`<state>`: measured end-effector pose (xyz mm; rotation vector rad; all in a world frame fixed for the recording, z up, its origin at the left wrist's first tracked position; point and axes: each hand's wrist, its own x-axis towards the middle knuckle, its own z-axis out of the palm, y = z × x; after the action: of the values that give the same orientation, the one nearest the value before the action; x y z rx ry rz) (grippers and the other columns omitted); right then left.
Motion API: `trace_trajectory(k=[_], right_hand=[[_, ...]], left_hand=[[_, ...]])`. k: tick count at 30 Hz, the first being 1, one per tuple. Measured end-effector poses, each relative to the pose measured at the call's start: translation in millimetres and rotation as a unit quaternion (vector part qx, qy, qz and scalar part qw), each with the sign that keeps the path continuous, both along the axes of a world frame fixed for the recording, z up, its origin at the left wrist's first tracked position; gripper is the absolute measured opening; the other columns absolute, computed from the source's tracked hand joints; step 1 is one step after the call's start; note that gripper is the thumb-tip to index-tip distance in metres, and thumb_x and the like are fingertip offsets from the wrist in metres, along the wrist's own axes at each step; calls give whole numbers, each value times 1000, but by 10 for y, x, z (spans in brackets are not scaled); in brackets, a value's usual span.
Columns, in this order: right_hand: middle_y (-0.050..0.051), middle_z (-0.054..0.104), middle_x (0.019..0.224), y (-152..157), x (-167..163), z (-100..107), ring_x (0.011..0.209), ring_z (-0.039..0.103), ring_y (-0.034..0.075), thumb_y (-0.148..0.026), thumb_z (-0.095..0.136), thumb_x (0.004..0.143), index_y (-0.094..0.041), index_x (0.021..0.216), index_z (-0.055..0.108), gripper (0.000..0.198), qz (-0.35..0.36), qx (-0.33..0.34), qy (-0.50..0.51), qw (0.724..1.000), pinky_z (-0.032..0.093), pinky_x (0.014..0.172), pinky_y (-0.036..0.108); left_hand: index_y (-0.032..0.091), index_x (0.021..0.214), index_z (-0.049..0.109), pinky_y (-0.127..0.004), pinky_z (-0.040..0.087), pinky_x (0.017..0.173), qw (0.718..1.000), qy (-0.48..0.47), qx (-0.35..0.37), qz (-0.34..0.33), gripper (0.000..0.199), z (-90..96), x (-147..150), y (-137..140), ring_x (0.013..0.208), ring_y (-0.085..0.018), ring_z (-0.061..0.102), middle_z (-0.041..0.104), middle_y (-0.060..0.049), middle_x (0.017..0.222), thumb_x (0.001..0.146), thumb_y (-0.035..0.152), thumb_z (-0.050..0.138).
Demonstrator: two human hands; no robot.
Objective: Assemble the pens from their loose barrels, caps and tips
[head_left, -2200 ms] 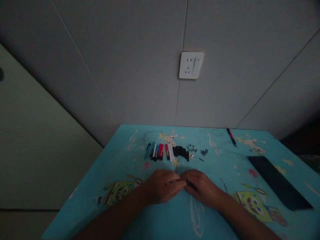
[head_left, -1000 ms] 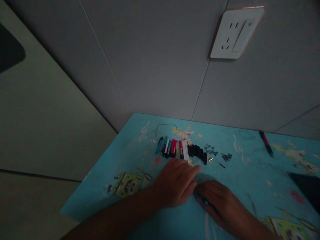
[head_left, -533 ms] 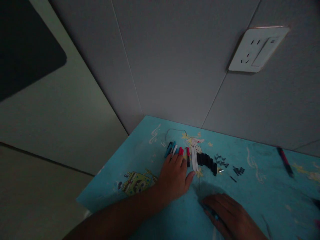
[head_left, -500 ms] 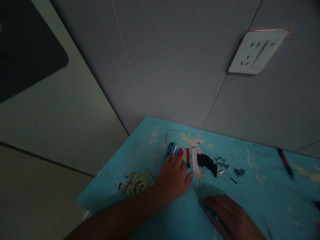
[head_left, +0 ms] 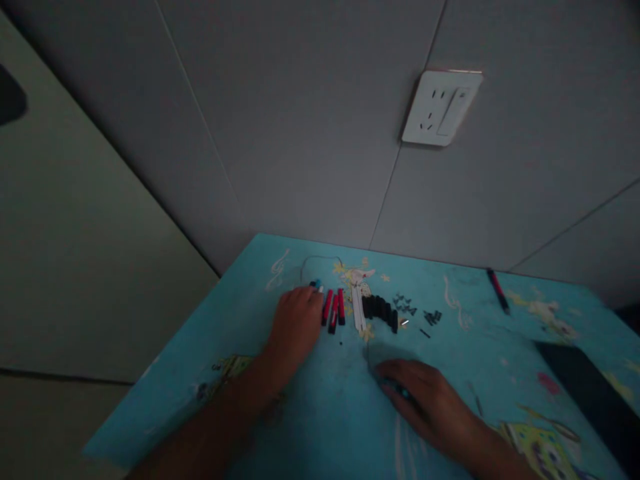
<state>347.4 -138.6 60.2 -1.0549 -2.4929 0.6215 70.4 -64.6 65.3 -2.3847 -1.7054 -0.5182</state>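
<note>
My left hand (head_left: 299, 320) lies over the left end of a row of pen parts, its back to me and its fingertips hidden. Blue and white pieces (head_left: 319, 285) show just past its fingers. Right of it lie several red-and-black pen pieces (head_left: 334, 312), then slim white rods (head_left: 358, 308) and a row of black pieces (head_left: 381, 309). Nearer to me, my right hand (head_left: 420, 397) is closed, palm down, around a slim dark object with blue spots (head_left: 400, 389), mostly hidden. A thin dark line like a cord runs up from near its fingers.
Small dark bits (head_left: 404, 304) and a little shiny metal piece (head_left: 405, 323) lie right of the black row. A red-and-black pen (head_left: 499, 291) lies farther right. A dark flat panel (head_left: 590, 400) occupies the table's right side. The wall with a socket (head_left: 443, 107) bounds the back.
The view has turned right, bringing the dark panel into sight. My left hand has shifted left relative to the row; more red-and-black pieces show beside it. My right hand keeps its hold.
</note>
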Motion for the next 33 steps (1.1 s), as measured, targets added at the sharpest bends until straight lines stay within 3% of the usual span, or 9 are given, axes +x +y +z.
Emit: trace_trajectory(k=[4,8,10,14,17,22,26,29,33], right_hand=[[8,68,106,-53,29,27,95,65,20,-17,55,91,-22,119,56,28,-16,49,57,997,54,85,35],[7,69,99,-101,30,64,91,66,20,-18,58,89,-22,114,57,25,-70,101,124,985,54,81,32],[7,68,93,-108,24,77,84,67,19,-19,57,90,-21,108,59,19,-100,93,142,980,54,74,29],[4,62,79,-99,15,89,64,60,15,-20,55,91,-20,103,59,12,-127,76,135,980,50,59,26],[5,63,85,-89,21,88,66,60,15,-18,57,90,-21,111,57,22,-142,114,171,968,52,61,27],[9,64,102,-48,26,51,86,64,20,-19,55,91,-22,117,57,26,-121,95,152,976,55,76,32],[9,66,97,7,11,5,84,65,20,-24,50,95,-20,117,58,23,-144,58,119,981,55,77,33],[8,68,93,29,-7,-7,80,67,20,-28,47,97,-20,116,59,24,-163,36,98,981,56,74,31],[8,69,95,27,-29,1,80,68,19,-31,47,97,-20,116,60,25,-174,43,109,978,56,74,31]], left_hand=[[17,96,65,-42,44,80,996,29,-5,80,19,-7,-341,240,94,-29,58,65,-12,95,93,20,47],[17,96,66,-40,44,80,994,25,6,108,22,-3,-496,363,92,-28,59,66,-10,93,94,22,44],[17,100,66,-39,44,82,996,11,10,87,23,-6,-434,345,93,-26,59,66,-10,94,94,23,44],[21,113,64,-38,45,84,1000,-2,-8,-28,25,-42,-165,199,95,-25,58,66,-8,101,93,27,49],[21,116,63,-39,44,87,999,-21,-2,-38,26,-42,-88,139,100,-25,57,65,-8,107,94,27,49],[19,111,64,-40,43,90,997,-35,32,54,25,58,-359,252,100,-26,58,67,-10,102,94,23,46],[17,107,65,-39,44,89,994,-43,47,87,25,107,-553,343,98,-25,60,68,-11,101,94,24,44],[17,105,66,-37,45,88,994,-55,43,86,25,85,-547,355,95,-24,61,69,-10,99,94,24,44],[17,101,66,-36,45,89,996,-82,24,33,24,54,-403,302,94,-22,61,69,-8,96,95,24,44]])
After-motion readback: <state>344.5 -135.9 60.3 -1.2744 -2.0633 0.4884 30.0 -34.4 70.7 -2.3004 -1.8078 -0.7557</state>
